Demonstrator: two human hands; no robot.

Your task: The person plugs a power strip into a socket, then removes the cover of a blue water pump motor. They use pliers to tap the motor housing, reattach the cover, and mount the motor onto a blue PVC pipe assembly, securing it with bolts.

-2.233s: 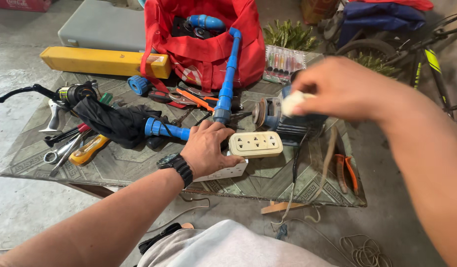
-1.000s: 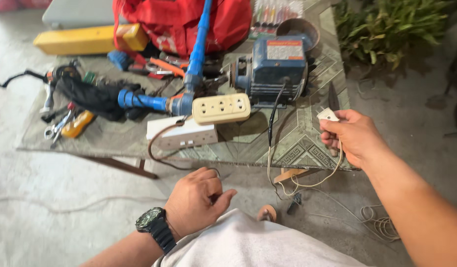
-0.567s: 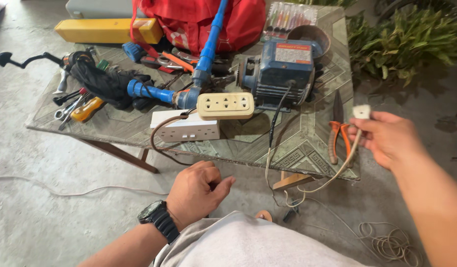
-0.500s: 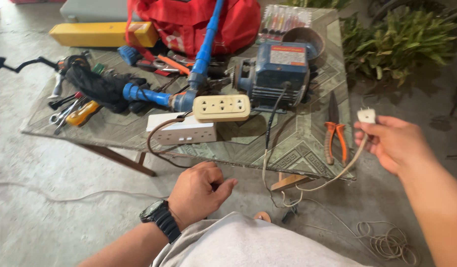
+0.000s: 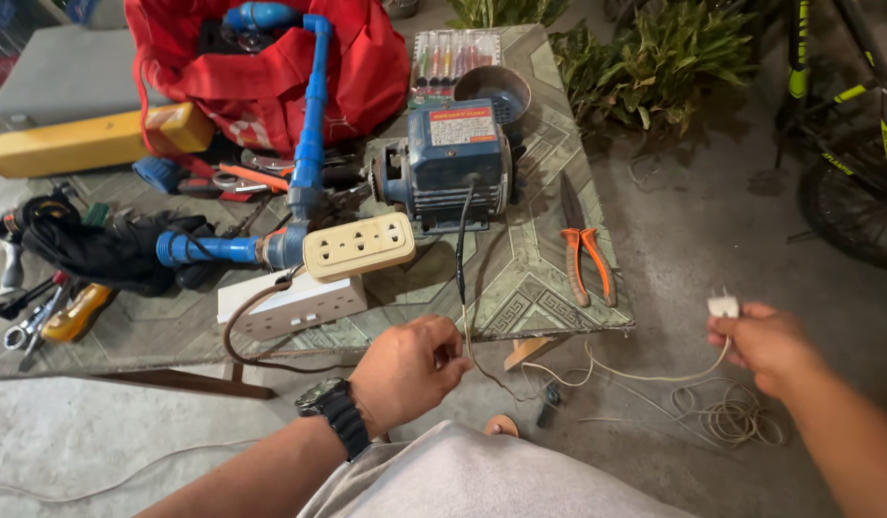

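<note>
Left hand (image 5: 405, 369) at six o'clock, fingers pinched shut on the thin pale cord (image 5: 597, 369) just below the black cable (image 5: 460, 240) hanging off the blue motor (image 5: 448, 163); join between the two too small to make out. Right hand (image 5: 765, 345) out at four o'clock, closed around the white plug (image 5: 723, 306), prongs up, forearm cut off by the frame edge. Cream socket strip (image 5: 359, 246) at ten o'clock from the left hand, orange pliers (image 5: 585, 254) at one o'clock.

Your right forearm (image 5: 851, 451) runs off the frame's edge. Beside the pump motor (image 5: 448, 163), the red bag (image 5: 261, 67) is cropped at the top; the motor's label is too small to read.
</note>
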